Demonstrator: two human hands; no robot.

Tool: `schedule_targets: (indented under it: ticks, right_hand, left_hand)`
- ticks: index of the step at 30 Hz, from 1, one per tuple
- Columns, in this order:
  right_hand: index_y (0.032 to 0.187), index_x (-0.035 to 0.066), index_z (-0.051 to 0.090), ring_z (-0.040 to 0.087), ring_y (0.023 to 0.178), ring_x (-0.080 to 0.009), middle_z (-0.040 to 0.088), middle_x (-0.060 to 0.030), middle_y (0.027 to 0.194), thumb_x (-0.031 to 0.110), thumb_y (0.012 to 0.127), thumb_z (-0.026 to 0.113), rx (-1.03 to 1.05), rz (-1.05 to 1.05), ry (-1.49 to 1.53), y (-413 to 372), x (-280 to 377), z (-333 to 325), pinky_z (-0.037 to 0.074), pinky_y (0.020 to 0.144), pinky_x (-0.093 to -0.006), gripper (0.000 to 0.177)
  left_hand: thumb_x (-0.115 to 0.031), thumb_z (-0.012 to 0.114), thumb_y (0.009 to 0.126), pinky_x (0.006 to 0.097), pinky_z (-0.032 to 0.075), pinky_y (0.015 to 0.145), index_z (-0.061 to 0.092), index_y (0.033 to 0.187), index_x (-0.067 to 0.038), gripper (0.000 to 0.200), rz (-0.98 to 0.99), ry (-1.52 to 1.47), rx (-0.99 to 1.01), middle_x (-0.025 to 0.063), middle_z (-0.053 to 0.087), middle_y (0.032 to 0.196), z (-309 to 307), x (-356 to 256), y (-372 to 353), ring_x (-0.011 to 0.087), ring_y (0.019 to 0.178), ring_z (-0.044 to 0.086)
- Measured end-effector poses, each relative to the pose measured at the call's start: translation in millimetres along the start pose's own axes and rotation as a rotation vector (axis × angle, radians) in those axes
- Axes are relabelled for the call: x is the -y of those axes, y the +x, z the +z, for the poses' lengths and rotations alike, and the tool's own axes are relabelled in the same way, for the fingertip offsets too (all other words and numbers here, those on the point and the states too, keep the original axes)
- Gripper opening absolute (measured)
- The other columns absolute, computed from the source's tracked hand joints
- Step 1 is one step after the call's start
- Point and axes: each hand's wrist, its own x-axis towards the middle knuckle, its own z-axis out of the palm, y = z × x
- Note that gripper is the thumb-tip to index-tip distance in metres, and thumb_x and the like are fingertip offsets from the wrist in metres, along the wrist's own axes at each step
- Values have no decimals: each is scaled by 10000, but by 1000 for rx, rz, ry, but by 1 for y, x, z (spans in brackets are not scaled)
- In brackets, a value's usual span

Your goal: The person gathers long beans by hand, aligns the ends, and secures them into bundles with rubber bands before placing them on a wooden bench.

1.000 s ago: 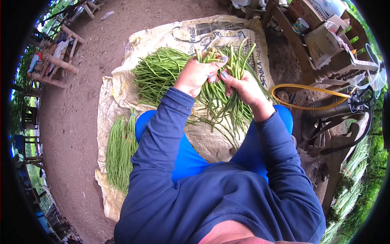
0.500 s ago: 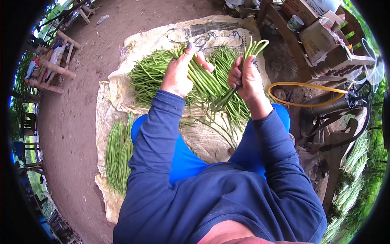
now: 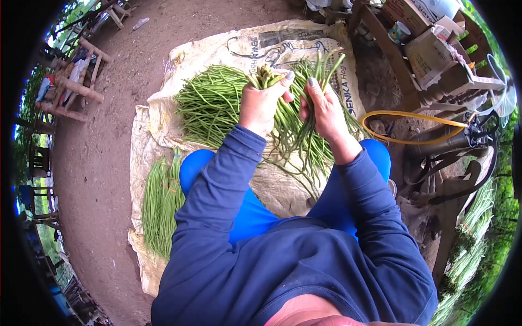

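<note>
Two hands are up in the middle of my view, and I see only their backs, so the palms are hidden from me. The left hand [image 3: 262, 106] is curled tight around a bunch of long beans [image 3: 265, 77]. The cut tops poke out above the fist. The rest of the bunch hangs down behind the hand and the blue sleeve [image 3: 217, 179], where I lose it. The right hand [image 3: 322, 108] is just beside it on the right, and the two almost touch. Its fingers [image 3: 311, 86] are bent around some loose beans [image 3: 328, 62] whose tips stick up on the far side. I cannot count them, because they mix with the green heap behind. That big pile of beans [image 3: 209, 100] lies on a pale sack [image 3: 228, 46] on the dirt, far and left of the hands. It covers part of the print on the sack. A tied bundle [image 3: 160, 201] lies near and left, on the sack's edge, just beside a blue knee [image 3: 196, 163]. On the right I see a yellow hose [image 3: 413, 116] and some boxes [image 3: 432, 51], which the dark round rim cuts off. More green stalks [image 3: 473, 239] show at the right edge, too blurry for me to tell what they are.
</note>
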Motion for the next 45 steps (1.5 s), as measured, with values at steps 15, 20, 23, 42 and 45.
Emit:
schedule_targets:
  ticks: [15, 20, 23, 42, 45]
  right_hand:
    - [985, 46, 594, 572, 581, -103, 568, -14, 698, 335, 1018, 458, 51, -85, -163, 3, 7, -11, 463, 517, -241, 321]
    - [958, 80, 648, 401, 508, -20, 489, 71, 628, 253, 974, 578, 142, -22, -195, -5, 8, 0, 318, 465, -199, 188]
    - [961, 85, 649, 407, 591, -21, 537, 81, 708, 261, 963, 600, 228, -46, -216, -8, 9, 2, 329, 530, -197, 183]
    - [1432, 84, 376, 474, 526, -44, 485, 45, 700, 443, 1021, 382, -16, -16, -35, -10, 26, 13, 384, 470, -187, 546]
    - [1403, 98, 428, 513, 588, -46, 518, 36, 740, 424, 1021, 399, 61, 1, -121, -10, 24, 1, 410, 491, -189, 503]
  left_hand:
    - [-316, 715, 861, 304, 486, 757, 691, 821, 2, 321, -238, -76, 166, 100, 681, 781, -18, -21, 4, 172, 721, 638]
    - [-364, 757, 817, 315, 437, 778, 688, 731, -9, 372, -225, 90, 272, 56, 617, 668, -31, -15, 15, 176, 642, 590]
    - [-219, 743, 840, 277, 443, 611, 697, 855, 5, 229, -206, 83, 277, 34, 618, 688, -29, -13, 13, 140, 602, 564]
    - [-58, 711, 842, 258, 485, 632, 664, 1038, -43, 202, -162, 38, 249, 6, 667, 897, 6, 12, -15, 110, 732, 605]
    - [-77, 705, 852, 253, 483, 624, 678, 1006, -52, 158, -134, 5, 290, 11, 670, 883, -2, 11, -9, 107, 739, 607]
